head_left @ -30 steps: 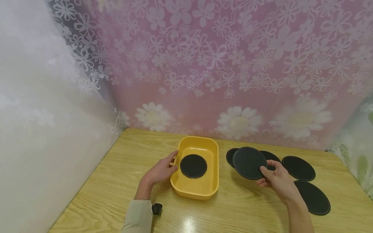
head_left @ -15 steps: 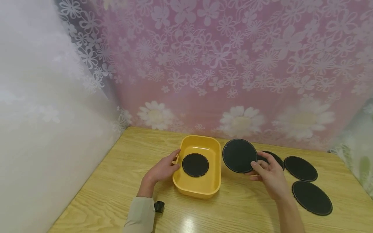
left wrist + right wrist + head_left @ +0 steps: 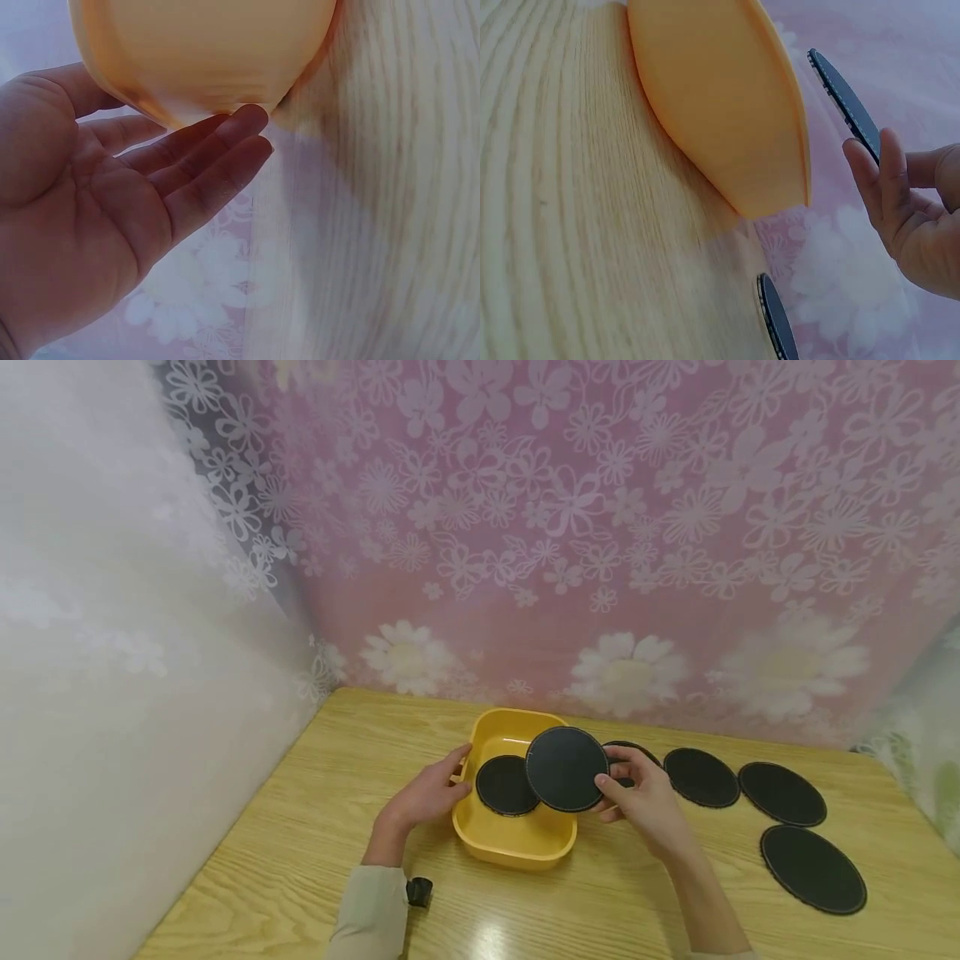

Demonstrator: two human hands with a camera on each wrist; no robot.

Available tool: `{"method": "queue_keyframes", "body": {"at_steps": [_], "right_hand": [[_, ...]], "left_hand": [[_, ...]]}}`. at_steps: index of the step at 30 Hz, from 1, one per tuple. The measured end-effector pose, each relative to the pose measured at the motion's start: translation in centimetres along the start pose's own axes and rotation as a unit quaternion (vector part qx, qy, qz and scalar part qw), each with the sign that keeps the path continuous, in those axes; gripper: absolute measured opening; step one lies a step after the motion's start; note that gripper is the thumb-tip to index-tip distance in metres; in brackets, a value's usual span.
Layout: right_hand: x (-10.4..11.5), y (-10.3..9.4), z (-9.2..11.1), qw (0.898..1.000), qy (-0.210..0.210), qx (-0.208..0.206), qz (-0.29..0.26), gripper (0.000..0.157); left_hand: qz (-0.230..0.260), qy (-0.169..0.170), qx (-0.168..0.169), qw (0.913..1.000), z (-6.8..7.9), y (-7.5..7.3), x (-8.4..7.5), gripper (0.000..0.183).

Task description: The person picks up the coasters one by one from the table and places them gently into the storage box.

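Observation:
A yellow plastic basin [image 3: 513, 847] stands on the table. Inside it lies a round black coaster [image 3: 501, 787] with a stitched edge. My left hand [image 3: 427, 793] holds the basin's left rim, thumb and fingertips at the wall; in the left wrist view its other fingers reach along the outside of the basin [image 3: 202, 52]. Over the basin's right side, my right hand [image 3: 648, 802] pinches a second black coaster [image 3: 566, 770] by its right edge. That coaster [image 3: 847, 101] is raised above the rim in the right wrist view and partly hides the one inside.
Several more black coasters lie on the wooden table to the right: one partly behind the right hand, then one coaster [image 3: 701, 778], another coaster [image 3: 782, 795] and a nearer coaster [image 3: 813, 870]. A floral curtain [image 3: 480, 635] hangs along the back. A small black object [image 3: 420, 892] sits by the left cuff.
My right hand has carried its coaster leftward from above the coasters on the table to over the basin. The left hand stays at the basin's rim. The head view has shifted slightly.

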State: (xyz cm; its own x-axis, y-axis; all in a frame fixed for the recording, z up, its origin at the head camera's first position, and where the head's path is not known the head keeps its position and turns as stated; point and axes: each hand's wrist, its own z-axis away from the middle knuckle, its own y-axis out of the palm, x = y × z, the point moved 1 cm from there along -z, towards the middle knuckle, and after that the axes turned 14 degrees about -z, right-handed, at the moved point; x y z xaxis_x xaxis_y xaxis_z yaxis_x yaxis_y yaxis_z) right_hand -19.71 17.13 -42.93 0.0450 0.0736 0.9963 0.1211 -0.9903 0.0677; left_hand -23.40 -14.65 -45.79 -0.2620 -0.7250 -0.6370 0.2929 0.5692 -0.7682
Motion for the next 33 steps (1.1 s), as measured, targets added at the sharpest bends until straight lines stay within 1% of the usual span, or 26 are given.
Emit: {"method": "queue_keyframes", "body": {"at_steps": [8, 13, 18, 23, 28, 33], "right_hand": [[0.1, 2.4, -2.2, 0.999, 0.012, 0.026, 0.045, 0.050], [-0.4, 3.9, -3.6, 0.994, 0.010, 0.023, 0.107, 0.044], [-1.1, 4.9, -4.6, 0.984, 0.018, 0.008, 0.178, 0.041], [-1.5, 5.8, -5.7, 0.973, 0.021, 0.017, 0.229, 0.039], [-1.6, 6.6, -6.5, 0.963, 0.045, 0.026, 0.264, 0.039], [-1.6, 7.4, -7.2, 0.948, 0.087, 0.034, 0.304, 0.039]], "left_hand": [[0.001, 0.000, 0.003, 1.0000, 0.1, -0.2, -0.3, 0.061], [0.017, 0.003, 0.003, 0.9999, 0.0, 0.0, -0.4, 0.062], [0.028, 0.004, 0.014, 0.9995, -0.2, 0.7, -0.3, 0.063], [0.019, 0.004, 0.002, 0.9998, -0.3, 0.6, -0.3, 0.061], [0.015, 0.002, 0.000, 0.9999, -0.2, 0.1, -0.2, 0.061], [0.011, 0.001, 0.000, 0.9999, -0.1, 0.0, 0.0, 0.061]]}}
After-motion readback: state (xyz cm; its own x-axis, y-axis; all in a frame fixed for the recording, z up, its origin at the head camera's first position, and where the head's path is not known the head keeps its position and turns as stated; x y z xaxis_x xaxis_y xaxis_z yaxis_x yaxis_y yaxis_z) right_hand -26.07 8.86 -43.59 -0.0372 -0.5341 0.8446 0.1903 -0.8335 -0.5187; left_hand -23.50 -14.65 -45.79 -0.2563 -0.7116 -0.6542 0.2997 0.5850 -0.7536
